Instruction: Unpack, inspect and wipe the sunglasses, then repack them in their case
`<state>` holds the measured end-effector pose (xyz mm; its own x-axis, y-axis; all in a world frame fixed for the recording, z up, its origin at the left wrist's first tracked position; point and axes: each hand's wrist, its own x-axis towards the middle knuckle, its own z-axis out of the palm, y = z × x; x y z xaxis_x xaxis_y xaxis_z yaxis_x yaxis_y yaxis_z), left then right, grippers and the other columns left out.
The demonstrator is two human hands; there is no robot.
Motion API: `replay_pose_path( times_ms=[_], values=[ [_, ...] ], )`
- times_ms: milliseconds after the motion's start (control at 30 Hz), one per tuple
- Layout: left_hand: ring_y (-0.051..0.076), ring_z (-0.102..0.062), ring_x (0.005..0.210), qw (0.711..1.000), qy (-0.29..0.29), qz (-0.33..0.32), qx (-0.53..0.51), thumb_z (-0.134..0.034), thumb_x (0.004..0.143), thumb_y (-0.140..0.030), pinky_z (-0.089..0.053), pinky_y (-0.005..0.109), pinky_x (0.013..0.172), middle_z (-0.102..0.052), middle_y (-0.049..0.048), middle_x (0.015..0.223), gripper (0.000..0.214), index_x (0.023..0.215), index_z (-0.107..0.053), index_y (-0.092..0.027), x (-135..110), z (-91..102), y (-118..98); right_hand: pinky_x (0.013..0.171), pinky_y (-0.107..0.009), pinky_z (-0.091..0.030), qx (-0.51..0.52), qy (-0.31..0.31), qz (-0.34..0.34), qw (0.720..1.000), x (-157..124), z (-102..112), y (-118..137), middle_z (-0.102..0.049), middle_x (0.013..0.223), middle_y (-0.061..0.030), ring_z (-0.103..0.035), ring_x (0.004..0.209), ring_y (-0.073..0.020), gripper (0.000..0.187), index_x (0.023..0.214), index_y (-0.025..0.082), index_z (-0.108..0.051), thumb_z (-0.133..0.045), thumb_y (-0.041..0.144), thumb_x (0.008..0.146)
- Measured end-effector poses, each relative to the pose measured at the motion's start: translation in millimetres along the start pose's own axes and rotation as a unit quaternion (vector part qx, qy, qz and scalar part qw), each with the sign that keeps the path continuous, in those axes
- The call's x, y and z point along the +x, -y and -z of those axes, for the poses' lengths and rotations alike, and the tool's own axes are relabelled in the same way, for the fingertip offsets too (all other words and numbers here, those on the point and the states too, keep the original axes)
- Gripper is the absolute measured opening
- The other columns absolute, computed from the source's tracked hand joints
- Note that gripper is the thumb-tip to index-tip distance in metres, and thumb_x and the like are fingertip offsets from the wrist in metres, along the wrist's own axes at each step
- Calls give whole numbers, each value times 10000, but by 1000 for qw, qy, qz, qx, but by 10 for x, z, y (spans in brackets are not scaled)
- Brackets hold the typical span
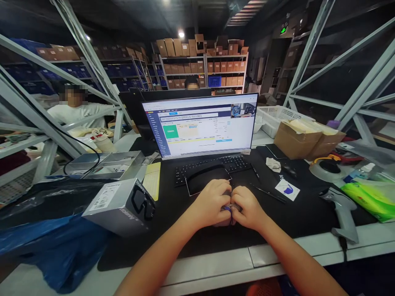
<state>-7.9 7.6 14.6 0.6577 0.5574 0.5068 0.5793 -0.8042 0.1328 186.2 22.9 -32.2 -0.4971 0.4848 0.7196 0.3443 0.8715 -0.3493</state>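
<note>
- head-worn cam: looks forward and down across desk mat [296, 220]
- left hand [212, 202], right hand [249, 206] close, just below centre
- monitor [200, 133] mid-range, shelving [183, 57] far back

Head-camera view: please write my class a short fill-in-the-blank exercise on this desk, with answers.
The left hand and right hand hold a small item; the ____ hand is nearer the grey box.
The barcode scanner lies on the person's ____ side.
The soft packet by the spray bottle is coloured ____.
The paper sheet beside the keyboard is coloured ____.
Missing words: left; right; green; yellow.
</note>
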Motion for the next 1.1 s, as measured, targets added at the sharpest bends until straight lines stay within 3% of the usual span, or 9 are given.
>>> replay_pose_path(
  times_ms=[167,367,467,600,667,767,900,1000,1100],
  values=[
    [261,-556,1119,1000,8,-8,-22,-718,751,-206,-442,440,1039,-644,63,1051,36,783,-723,-190,32,63,-28,761,-411,-442,25,9,14,1000,31,63,65,-557,840,-49,-527,834,-219,86,749,210,-518,-534,165,820],
    [294,-448,1350,987,-11,10,-161,-692,866,-299,-414,459,1111,-590,96,1308,125,796,-755,-218,-32,154,34,897,-401,-483,199,-19,-51,978,11,104,43,-610,1115,-76,-582,1076,-229,150,757,209,-606,-557,209,898],
    [284,-516,1261,994,16,15,-103,-706,861,-354,-416,452,1080,-655,93,1155,224,703,-699,-195,-42,319,100,924,-434,-445,157,-15,-32,987,12,266,-118,-652,1009,-63,-590,1058,-244,235,675,204,-558,-568,242,906],
    [199,-603,862,992,81,77,-52,-628,922,-394,-485,361,815,-663,55,822,279,750,-684,-181,-43,434,191,842,-420,-416,74,-12,-50,996,3,437,-300,-647,783,-31,-609,825,-196,313,643,201,-548,-506,217,953],
    [179,-590,772,987,101,105,-68,-601,942,-373,-474,325,726,-652,43,755,277,771,-690,-174,-44,404,214,779,-389,-425,85,11,-57,995,-1,438,-298,-625,692,-17,-592,726,-173,361,613,200,-526,-481,221,971],
    [170,-631,842,978,89,130,-140,-599,945,-291,-490,300,772,-703,46,875,167,928,-730,-188,-44,323,215,737,-361,-437,90,45,-85,991,2,398,-218,-631,663,-19,-595,690,-170,374,588,199,-543,-506,230,959],
    [166,-652,915,958,92,143,-230,-684,881,-249,-507,289,827,-701,45,1024,224,1101,-717,-220,-37,237,180,847,-352,-483,115,127,-172,970,-1,393,-147,-710,949,-45,-661,899,-202,104,781,204,-695,-706,287,843],
    [163,-633,892,960,65,161,-219,-710,833,-175,-499,289,803,-676,31,985,204,1032,-708,-217,-26,142,135,945,-374,-483,141,158,-213,954,-21,402,-153,-665,1196,-75,-649,1068,-241,266,933,210,-710,-799,396,766],
    [147,-602,818,966,7,161,-201,-701,831,-163,-482,277,748,-627,12,875,74,879,-654,-194,-17,-1,56,955,-390,-481,138,127,-228,956,-31,392,-146,-647,1224,-88,-639,1094,-253,215,869,203,-675,-758,391,807]
  ],
)
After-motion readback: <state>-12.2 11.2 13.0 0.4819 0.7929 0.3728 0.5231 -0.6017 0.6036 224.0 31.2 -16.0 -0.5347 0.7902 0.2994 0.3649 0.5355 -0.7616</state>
